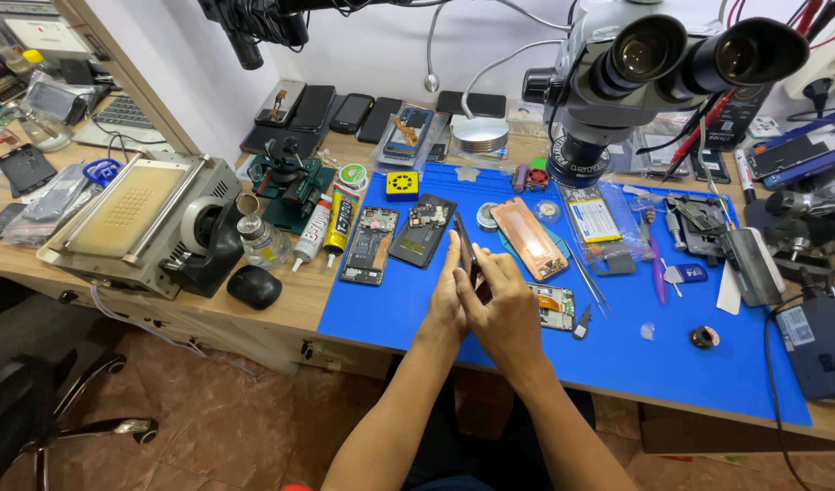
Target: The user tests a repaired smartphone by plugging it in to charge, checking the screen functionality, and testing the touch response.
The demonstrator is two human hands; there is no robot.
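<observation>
Both my hands meet over the blue work mat (pixel 417 309) and hold a thin dark phone part (pixel 465 247) upright on its edge. My left hand (pixel 447 300) supports it from the left side. My right hand (pixel 501 305) grips it from the right, fingers wrapped around its lower end. Just beyond lie two opened phone bodies (pixel 370 244) with bare circuit boards and an orange phone back cover (pixel 529 238). Another opened phone piece (pixel 555 305) is partly hidden behind my right hand.
A stereo microscope (pixel 658 64) hangs over the mat's far side. Tweezers (pixel 588 277), a battery (pixel 594 218), glue tubes (pixel 339 223) and a small bottle (pixel 257 238) lie around. A screen-separator machine (pixel 135 218) stands left, several phones (pixel 345 111) line the wall, a black box (pixel 819 341) sits right.
</observation>
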